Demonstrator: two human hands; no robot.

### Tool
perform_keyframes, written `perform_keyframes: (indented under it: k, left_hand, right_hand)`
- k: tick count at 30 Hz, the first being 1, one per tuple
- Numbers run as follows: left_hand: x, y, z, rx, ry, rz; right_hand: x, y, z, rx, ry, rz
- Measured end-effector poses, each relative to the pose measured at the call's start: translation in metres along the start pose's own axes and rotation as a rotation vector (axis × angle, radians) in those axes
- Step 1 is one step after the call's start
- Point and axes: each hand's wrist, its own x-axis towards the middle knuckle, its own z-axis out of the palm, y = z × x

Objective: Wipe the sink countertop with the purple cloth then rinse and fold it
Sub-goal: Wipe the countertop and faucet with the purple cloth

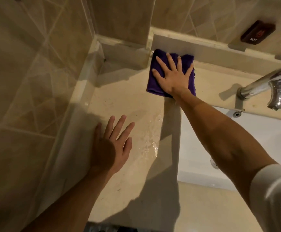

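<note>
The purple cloth (154,81) lies folded flat on the beige countertop (129,101), pushed up against the back ledge at the far corner. My right hand (171,74) presses down on it with fingers spread straight. Nearer to me, my left hand (113,144) rests flat and open on the countertop beside the left wall, holding nothing. A wet, glossy patch (149,141) shines on the countertop between my left hand and the white sink basin (257,141).
A chrome faucet (270,84) reaches over the sink at the right. A dark sign marked HOT (258,31) sits on the back ledge. Tiled walls close in on the left and behind. The counter's front edge runs along the bottom.
</note>
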Motion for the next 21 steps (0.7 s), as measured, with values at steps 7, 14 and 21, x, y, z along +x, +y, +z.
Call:
perform_keyframes:
  k: [7, 14, 21]
  left_hand:
    - [0.002, 0.000, 0.010, 0.094, -0.037, -0.017]
    - [-0.007, 0.005, -0.003, 0.075, 0.016, -0.014]
    - [-0.009, 0.005, -0.005, 0.070, 0.027, -0.016]
  right_hand:
    - [-0.069, -0.012, 0.013, 0.027, 0.017, -0.042]
    - [-0.239, -0.040, 0.041, 0.056, 0.008, -0.081]
    - [-0.383, -0.049, 0.058, 0.072, -0.066, -0.118]
